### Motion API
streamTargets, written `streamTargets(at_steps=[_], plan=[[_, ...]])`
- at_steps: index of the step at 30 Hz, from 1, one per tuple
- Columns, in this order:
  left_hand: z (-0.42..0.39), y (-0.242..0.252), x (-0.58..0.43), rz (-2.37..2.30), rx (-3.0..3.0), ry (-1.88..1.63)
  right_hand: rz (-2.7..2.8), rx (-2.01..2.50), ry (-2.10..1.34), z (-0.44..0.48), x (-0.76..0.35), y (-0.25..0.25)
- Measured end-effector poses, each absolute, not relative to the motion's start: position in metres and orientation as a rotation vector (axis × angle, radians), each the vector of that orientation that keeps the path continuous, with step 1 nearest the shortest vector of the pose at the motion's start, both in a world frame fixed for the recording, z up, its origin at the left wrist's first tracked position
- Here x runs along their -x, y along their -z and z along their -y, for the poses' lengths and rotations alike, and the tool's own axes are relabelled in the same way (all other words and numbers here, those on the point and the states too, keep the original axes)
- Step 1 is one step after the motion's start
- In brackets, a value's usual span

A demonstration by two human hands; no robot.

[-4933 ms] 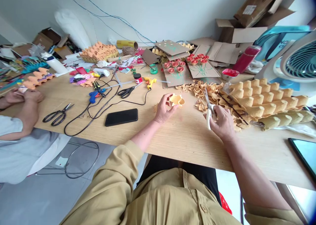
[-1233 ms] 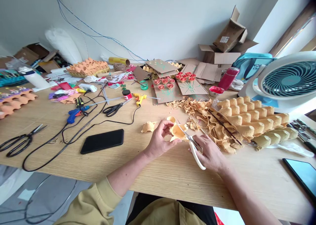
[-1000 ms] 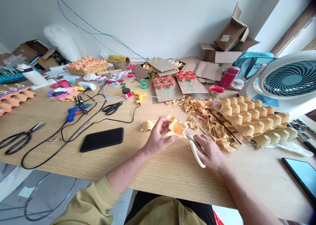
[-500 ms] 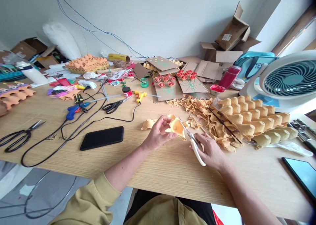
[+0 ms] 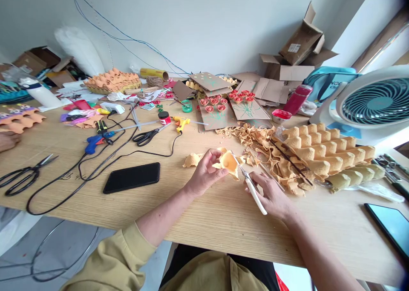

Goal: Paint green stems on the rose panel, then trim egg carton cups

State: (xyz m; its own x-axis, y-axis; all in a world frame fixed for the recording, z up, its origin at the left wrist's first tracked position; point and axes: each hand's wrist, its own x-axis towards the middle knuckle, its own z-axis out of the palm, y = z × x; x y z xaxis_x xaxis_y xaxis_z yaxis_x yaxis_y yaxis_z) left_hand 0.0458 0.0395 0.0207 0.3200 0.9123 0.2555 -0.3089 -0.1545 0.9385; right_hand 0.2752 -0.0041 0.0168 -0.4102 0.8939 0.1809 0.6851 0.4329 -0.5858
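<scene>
Here, the left hand [image 5: 204, 174] reached forward from a pushed-up mustard sleeve, palm turned inward. Its fingers [image 5: 210, 155] were closed around 1 cardboard cup [image 5: 228, 161], held over the near middle of the bench [image 5: 223, 223]. The right hand [image 5: 270, 193] lay low beside it, wrist angled leftward, fingers gripping the white-handled scissors [image 5: 251, 184]. The blades pointed up and left and met the cup's right rim.

Counts:
- 3 pairs of scissors were visible: the 1 in use, plus 2 black pairs, a near pair [image 5: 24, 178] and a far pair [image 5: 148, 136].
- 2 glue guns lay further back, 1 blue [image 5: 94, 142] and 1 yellow [image 5: 181, 122].
- 1 black phone [image 5: 131, 177] lay left of the left forearm.
- 1 loose cup piece [image 5: 191, 159] sat just beside the left hand.
- 1 upturned egg tray [image 5: 329, 154] stood to the right, touching a heap of cut scraps [image 5: 255, 139] too tangled to count.

The scissor handles hid part of the right fingers, and the blades' gap was hard to judge. The left frame edge cut off another person's hand [image 5: 8, 139]. The right edge cut off a fan [image 5: 370, 103] and a dark screen [image 5: 388, 225].
</scene>
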Motion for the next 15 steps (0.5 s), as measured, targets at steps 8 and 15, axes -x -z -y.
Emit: streamTargets(at_steps=[8, 15], plan=[[-0.0410, -0.0214, -0.0426, -0.727, -1.376, -1.207, 2.262, 1.344, -0.539, 0.0026, -0.2742, -0.0148], [-0.0452, -0.0219, -0.0416, -0.662, -1.447, -1.165, 2.285, 1.351, -0.498, 0.0023, -0.2721, -0.0149]])
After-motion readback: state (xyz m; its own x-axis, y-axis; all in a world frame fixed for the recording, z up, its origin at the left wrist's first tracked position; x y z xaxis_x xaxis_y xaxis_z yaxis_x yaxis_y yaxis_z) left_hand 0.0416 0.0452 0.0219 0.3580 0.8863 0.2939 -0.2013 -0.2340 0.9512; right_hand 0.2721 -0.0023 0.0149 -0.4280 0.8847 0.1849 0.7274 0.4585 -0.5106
